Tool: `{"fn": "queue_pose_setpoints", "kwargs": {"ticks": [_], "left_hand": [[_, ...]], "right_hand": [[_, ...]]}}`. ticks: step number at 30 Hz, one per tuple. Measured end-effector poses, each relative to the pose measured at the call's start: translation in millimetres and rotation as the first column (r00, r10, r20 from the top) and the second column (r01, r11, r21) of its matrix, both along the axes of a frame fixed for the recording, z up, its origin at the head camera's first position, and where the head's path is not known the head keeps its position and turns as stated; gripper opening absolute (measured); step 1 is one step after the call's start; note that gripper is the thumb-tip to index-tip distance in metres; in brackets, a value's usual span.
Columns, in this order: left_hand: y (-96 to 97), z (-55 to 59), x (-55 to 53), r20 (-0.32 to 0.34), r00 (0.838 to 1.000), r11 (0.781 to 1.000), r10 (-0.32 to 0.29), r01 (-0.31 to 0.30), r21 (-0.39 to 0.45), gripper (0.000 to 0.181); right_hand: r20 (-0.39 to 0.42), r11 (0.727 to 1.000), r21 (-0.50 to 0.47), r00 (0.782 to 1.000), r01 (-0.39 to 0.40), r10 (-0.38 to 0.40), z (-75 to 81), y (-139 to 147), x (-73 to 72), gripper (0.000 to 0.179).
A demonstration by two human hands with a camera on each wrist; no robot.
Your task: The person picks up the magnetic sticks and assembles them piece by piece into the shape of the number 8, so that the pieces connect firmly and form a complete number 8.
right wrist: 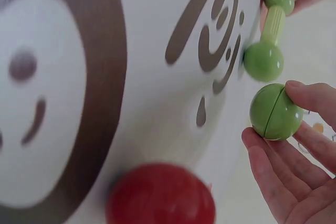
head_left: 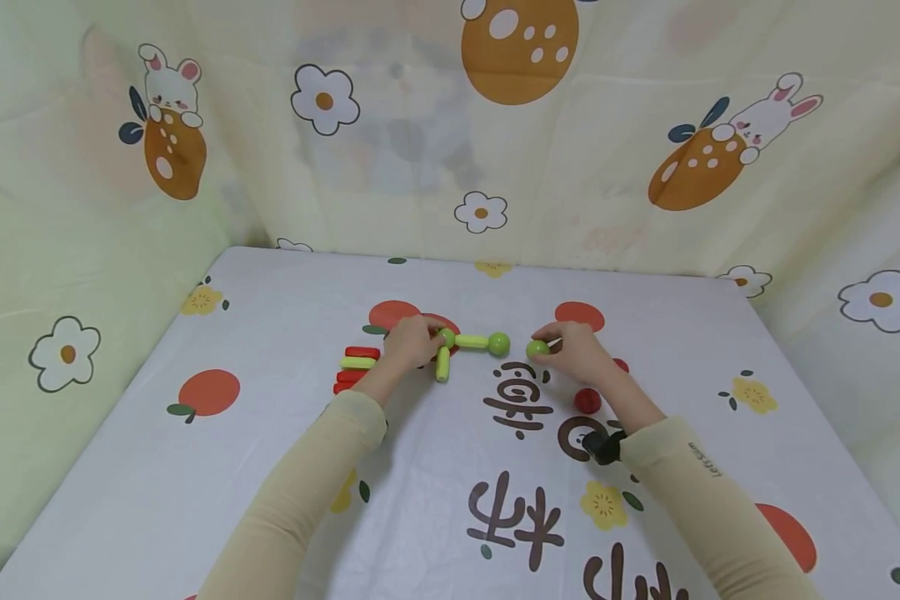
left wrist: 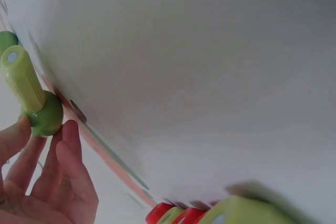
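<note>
My left hand (head_left: 411,342) pinches a green ball (left wrist: 48,115) between thumb and fingertips. Two yellow-green ribbed rods meet that ball: one rod (head_left: 442,365) points toward me, and the other rod (head_left: 471,342) runs right to a second green ball (head_left: 498,344). A pale dot shows on a rod's free end in the left wrist view. Just right of this assembly, my right hand (head_left: 579,354) holds a separate green ball (right wrist: 276,112) with a dark seam, gripped by thumb and fingers. A small gap lies between it and the second ball.
A row of red and yellow-green rods (head_left: 358,363) lies left of my left hand, partly behind the forearm. One red ball (head_left: 587,401) sits below my right hand, another (head_left: 621,365) behind its wrist. Printed cloth covers the table (head_left: 270,333); patterned curtains (head_left: 390,167) surround it.
</note>
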State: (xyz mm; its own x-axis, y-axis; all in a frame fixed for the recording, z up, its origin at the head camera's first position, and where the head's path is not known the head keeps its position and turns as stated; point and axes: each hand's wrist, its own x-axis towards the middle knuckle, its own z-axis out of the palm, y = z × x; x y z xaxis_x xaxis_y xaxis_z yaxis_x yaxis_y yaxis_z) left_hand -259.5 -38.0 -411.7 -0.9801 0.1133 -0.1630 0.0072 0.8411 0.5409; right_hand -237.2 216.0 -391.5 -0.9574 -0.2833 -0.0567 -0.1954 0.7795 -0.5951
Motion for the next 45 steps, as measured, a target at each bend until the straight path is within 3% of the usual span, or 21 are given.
{"fn": "queue_pose_setpoints", "kwargs": {"ticks": [4, 17, 24, 33, 45], "left_hand": [[0.1, 0.8, 0.2, -0.007, 1.0, 1.0, 0.003, -0.003, -0.013, 0.031], [0.3, 0.2, 0.1, -0.014, 1.0, 1.0, 0.002, -0.003, -0.03, 0.032], [0.1, 0.8, 0.1, -0.006, 1.0, 1.0, 0.007, -0.007, -0.03, 0.031], [-1.4, 3.5, 1.7, -0.015, 1.0, 1.0, -0.003, 0.003, -0.03, 0.031], [-1.2, 1.7, 0.9, -0.02, 1.0, 0.999, 0.004, -0.005, -0.047, 0.032]], "right_hand": [[0.038, 1.0, 0.008, 0.999, -0.003, 0.003, -0.5, -9, 4.0, 0.038], [0.061, 0.997, -0.01, 0.995, -0.08, 0.08, -13.7, -35, 11.5, 0.036], [0.08, 0.996, -0.012, 0.993, -0.091, 0.092, -13.6, -48, 18.3, 0.033], [0.051, 0.987, -0.03, 0.986, -0.156, 0.158, -16.4, -59, 21.4, 0.032], [0.084, 0.986, -0.103, 0.987, -0.128, 0.137, -17.5, -81, 30.2, 0.028]]}}
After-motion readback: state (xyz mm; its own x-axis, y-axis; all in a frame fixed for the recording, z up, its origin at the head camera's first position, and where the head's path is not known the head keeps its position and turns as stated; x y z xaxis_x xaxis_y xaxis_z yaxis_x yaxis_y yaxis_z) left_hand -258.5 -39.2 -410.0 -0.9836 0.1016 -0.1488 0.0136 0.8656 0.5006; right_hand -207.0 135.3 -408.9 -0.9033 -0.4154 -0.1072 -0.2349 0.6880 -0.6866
